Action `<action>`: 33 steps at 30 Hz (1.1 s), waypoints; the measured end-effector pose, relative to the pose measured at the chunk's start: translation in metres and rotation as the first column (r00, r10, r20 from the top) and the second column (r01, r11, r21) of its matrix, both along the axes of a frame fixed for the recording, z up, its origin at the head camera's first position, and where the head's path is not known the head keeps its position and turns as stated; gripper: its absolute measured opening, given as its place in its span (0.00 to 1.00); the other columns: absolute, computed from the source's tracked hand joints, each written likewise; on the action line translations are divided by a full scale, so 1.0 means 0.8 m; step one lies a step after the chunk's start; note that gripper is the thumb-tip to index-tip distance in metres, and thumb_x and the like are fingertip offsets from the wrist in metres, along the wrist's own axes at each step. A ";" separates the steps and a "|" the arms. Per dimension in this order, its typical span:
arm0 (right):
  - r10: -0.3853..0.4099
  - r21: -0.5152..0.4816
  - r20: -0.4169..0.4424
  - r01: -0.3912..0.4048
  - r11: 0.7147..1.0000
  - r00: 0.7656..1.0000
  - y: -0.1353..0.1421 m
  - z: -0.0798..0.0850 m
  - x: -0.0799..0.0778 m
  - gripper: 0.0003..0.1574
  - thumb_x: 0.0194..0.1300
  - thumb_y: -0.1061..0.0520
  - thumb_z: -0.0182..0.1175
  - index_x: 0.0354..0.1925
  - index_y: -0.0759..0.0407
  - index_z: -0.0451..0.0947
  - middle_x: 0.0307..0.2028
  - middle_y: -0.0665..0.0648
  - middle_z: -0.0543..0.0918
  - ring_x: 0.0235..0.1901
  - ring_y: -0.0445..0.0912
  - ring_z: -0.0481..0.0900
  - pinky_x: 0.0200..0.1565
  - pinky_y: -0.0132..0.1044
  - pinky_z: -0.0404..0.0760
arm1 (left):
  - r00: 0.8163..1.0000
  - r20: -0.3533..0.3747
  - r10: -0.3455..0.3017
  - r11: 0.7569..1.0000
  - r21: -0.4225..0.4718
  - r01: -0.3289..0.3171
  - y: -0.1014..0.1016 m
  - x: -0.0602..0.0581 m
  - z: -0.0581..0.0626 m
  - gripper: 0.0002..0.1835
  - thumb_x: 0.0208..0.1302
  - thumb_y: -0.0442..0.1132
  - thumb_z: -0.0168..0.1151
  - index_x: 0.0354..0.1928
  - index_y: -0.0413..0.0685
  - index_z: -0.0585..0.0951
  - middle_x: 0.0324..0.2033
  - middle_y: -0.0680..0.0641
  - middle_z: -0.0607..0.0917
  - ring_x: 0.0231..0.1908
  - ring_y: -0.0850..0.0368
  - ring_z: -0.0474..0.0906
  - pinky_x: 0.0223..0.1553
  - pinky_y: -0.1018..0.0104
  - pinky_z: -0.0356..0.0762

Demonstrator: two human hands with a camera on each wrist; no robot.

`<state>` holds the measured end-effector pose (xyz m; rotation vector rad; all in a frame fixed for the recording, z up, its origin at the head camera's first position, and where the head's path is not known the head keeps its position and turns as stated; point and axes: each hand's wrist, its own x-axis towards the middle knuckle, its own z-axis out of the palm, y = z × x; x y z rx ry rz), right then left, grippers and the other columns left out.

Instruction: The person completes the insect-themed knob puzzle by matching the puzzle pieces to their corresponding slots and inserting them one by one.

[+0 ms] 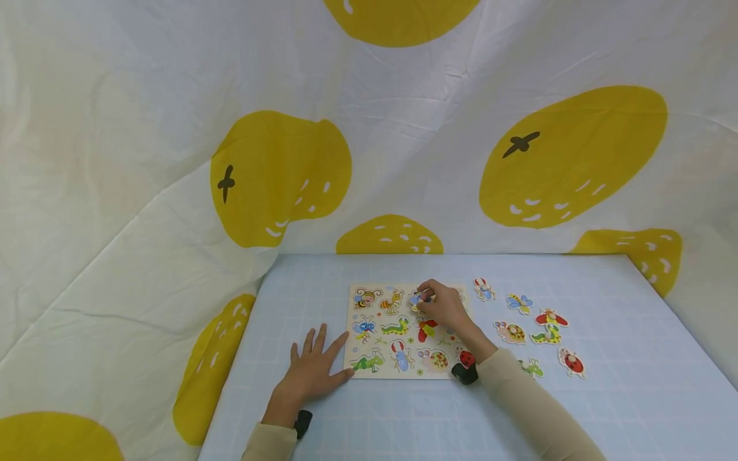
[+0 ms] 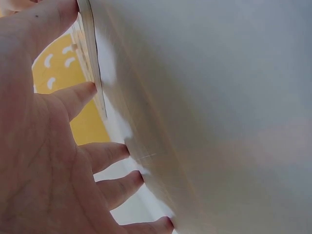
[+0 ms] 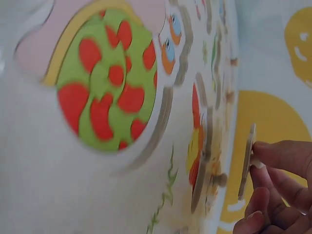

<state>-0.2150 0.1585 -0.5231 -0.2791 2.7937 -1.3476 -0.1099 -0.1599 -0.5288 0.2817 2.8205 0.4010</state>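
A wooden peg puzzle board (image 1: pixel 412 371) printed with insects lies on the table. My right hand (image 1: pixel 444 306) is over its top row and pinches a thin wooden puzzle piece (image 3: pixel 247 161) between thumb and fingers. That piece stands edge-on in the right wrist view, clear of the board's surface there, and its picture is turned away. Beside the board's left edge, my left hand (image 1: pixel 314 374) rests with fingers spread. Its thumb and index fingertip are right at the board's edge, while the other fingertips (image 2: pixel 134 180) touch the tabletop.
Several loose pieces lie right of the board, among them a stag beetle (image 1: pixel 483 289), a blue-winged bee (image 1: pixel 519 304), a snail (image 1: pixel 510 332), a caterpillar (image 1: pixel 546 335) and a ladybug (image 1: pixel 571 362). The right sleeve partly covers a green piece (image 1: pixel 532 367). A lemon-print cloth (image 1: pixel 403 160) hangs behind.
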 end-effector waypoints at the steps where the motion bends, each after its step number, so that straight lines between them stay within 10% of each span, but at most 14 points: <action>1: 0.002 -0.006 0.001 -0.002 1.000 1.000 -0.004 0.001 0.002 0.19 0.63 0.61 0.68 0.53 0.62 0.79 0.37 0.54 0.82 0.19 0.44 0.76 0.21 0.38 0.75 | 1.000 0.000 -0.002 1.000 0.000 0.002 0.000 0.000 0.000 0.42 0.63 0.66 0.61 0.77 0.65 0.61 0.77 0.36 0.49 0.75 0.32 0.41 0.65 0.24 0.38; 33: 0.174 0.029 -0.007 -0.173 0.984 0.985 -0.104 -0.006 0.025 0.19 0.61 0.62 0.69 0.51 0.58 0.80 0.34 0.48 0.82 0.26 0.41 0.75 0.29 0.35 0.76 | 1.000 0.003 -0.023 1.000 -0.009 0.023 -0.004 -0.003 -0.003 0.42 0.64 0.67 0.59 0.77 0.67 0.60 0.77 0.36 0.48 0.75 0.32 0.40 0.65 0.24 0.39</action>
